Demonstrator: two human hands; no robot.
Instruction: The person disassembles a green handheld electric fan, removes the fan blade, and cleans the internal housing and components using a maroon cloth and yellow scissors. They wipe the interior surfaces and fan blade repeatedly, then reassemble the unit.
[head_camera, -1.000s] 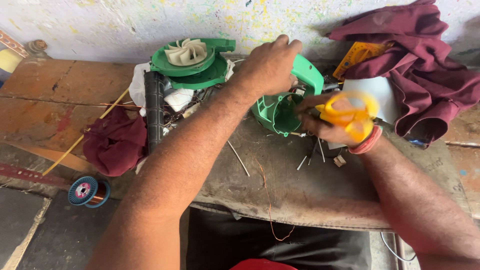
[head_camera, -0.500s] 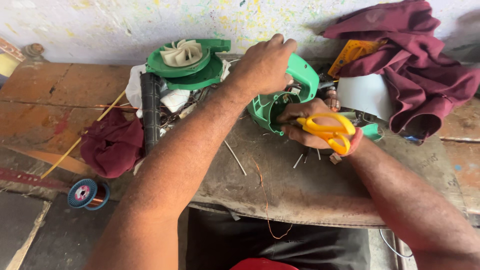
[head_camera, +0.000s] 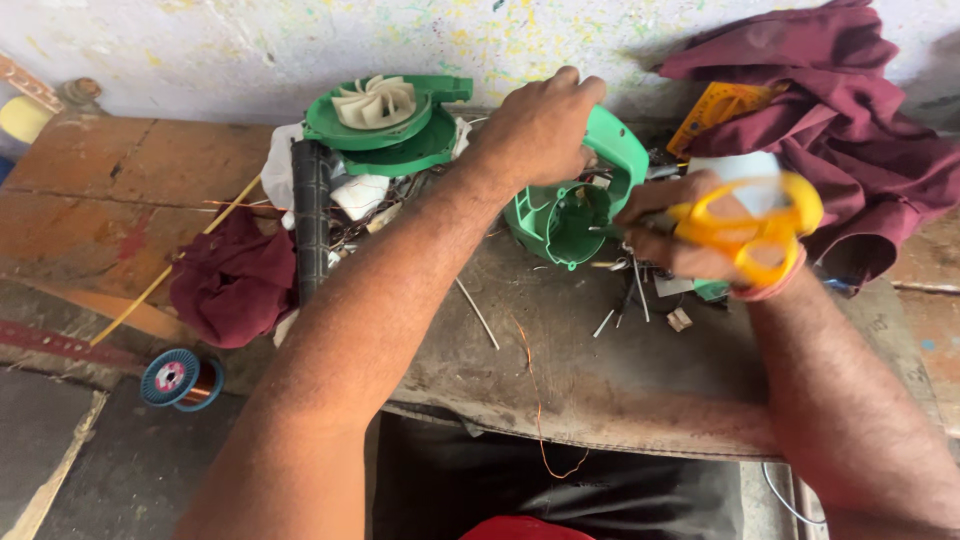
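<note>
The left hand (head_camera: 540, 125) came over the top of the green plastic housing (head_camera: 575, 205) and clamped down on its upper edge, fingers curled over the rim, holding it tilted with its round open mouth facing the person. The housing sat on the worn workbench (head_camera: 600, 380), just right of centre. The right hand (head_camera: 690, 235) was closed through the handles of the orange scissors (head_camera: 750, 225), with the fingers pressed right up against the mouth of the housing; the blades were blurred and mostly hidden, so whether they were open or shut could not be told. Beneath that hand lay loose screws and small metal bits (head_camera: 640, 300), scattered on the bench. To the left, a second green casing with a pale fan wheel (head_camera: 378, 105) rested face up on a heap of parts, beside a black ribbed tube (head_camera: 310, 215). A maroon cloth (head_camera: 235, 285) lay crumpled at the left, another maroon garment (head_camera: 850, 130) was piled at the right, and a spool of copper wire (head_camera: 180, 378) sat low on the left.
</note>
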